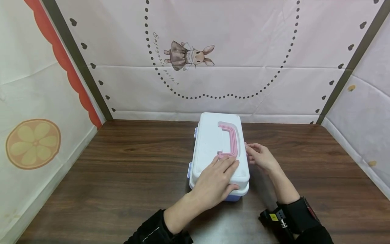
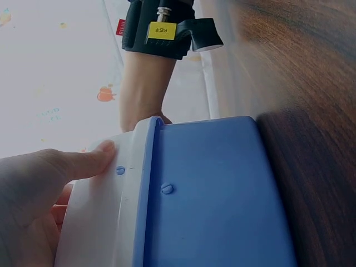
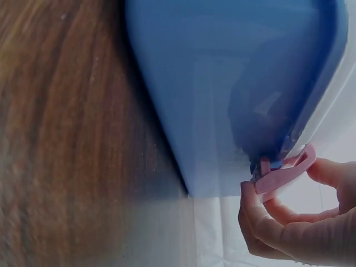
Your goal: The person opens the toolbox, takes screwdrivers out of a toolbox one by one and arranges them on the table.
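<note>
A storage box with a white lid (image 1: 208, 145), a blue base (image 2: 217, 189) and a folded pink handle (image 1: 234, 140) stands on the table. My left hand (image 1: 214, 181) rests on the near part of the lid, fingers extended beside the handle, with the thumb over the near edge. At the box's right side, my right hand (image 1: 262, 157) pinches a pink latch (image 3: 286, 172) between thumb and fingers. In the right wrist view the latch is tilted out from the blue wall. The contents are hidden under the lid.
Two blue hinges (image 1: 189, 170) sit along the box's left side. The brown wooden table (image 1: 137, 162) meets a white printed cloth wall (image 1: 253, 44) at the back, with more cloth at both sides. A wrist camera (image 1: 271, 217) is strapped to the right forearm.
</note>
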{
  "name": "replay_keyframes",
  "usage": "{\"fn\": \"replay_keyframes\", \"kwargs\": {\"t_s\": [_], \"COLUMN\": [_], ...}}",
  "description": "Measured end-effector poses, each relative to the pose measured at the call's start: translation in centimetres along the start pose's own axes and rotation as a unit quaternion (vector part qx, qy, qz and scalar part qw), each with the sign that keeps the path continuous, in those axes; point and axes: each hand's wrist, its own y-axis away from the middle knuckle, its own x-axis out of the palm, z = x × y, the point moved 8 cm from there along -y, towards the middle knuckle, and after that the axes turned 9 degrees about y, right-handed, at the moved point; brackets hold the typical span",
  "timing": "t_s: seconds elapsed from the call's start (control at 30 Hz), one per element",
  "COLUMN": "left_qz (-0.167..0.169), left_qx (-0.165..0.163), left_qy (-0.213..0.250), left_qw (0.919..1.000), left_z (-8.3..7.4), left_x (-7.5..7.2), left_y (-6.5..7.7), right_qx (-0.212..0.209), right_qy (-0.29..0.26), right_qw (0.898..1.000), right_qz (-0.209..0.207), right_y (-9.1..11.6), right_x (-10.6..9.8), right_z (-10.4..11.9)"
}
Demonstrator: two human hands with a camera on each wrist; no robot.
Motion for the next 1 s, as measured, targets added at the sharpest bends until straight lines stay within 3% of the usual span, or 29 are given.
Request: {"fn": "replay_keyframes", "kwargs": {"t_s": [0.17,0.47,0.7,0.87,1.0], "left_qz": [-0.002,0.0,-0.007,-0.029,-0.064], "left_qx": [0.001,0.0,0.002,0.004,0.003], "left_qy": [0.001,0.01,0.013,0.033,0.07], "left_qw": [1.0,1.0,0.9999,0.999,0.9955], "left_z": [0.0,0.0,0.0,0.2,0.5], "left_x": [0.0,-0.1,-0.1,-0.7,-1.9], "left_y": [0.0,0.0,-0.1,-0.1,0.0], "right_qx": [-0.006,-0.002,-0.006,-0.029,-0.071], "right_qy": [0.028,0.001,-0.013,0.063,0.133], "right_qw": [1.0,0.999,0.999,0.998,0.987], "right_qz": [0.009,0.045,0.036,-0.001,-0.051], "right_y": [0.1,0.1,0.0,0.3,0.9], "right_x": [-0.2,0.0,-0.2,-1.0,-1.9], "right_z": [0.3,0.1,-0.1,0.5,1.7]}}
